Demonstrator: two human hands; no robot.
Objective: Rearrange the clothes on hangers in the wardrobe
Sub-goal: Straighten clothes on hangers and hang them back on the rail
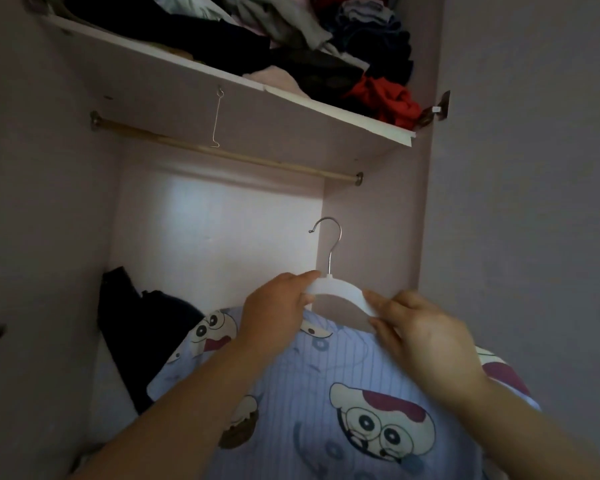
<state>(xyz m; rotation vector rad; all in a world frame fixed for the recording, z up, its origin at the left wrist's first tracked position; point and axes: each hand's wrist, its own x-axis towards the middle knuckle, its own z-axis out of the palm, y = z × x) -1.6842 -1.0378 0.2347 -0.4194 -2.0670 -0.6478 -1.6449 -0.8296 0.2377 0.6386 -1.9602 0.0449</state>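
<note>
A white plastic hanger (340, 289) with a metal hook (329, 237) carries a light-blue striped shirt (326, 393) printed with cartoon faces. My left hand (274, 306) grips the hanger's left arm near the hook's base. My right hand (420, 330) pinches the hanger's right arm between thumb and fingers. The hook points up and stands well below the wooden wardrobe rail (222, 152), which has no clothes on it.
A thin wire hook (217, 121) dangles from the shelf's underside above the rail. The white shelf (222, 71) above is piled with crumpled dark, grey and red clothes. A dark garment (142, 327) lies heaped at the lower left inside the wardrobe.
</note>
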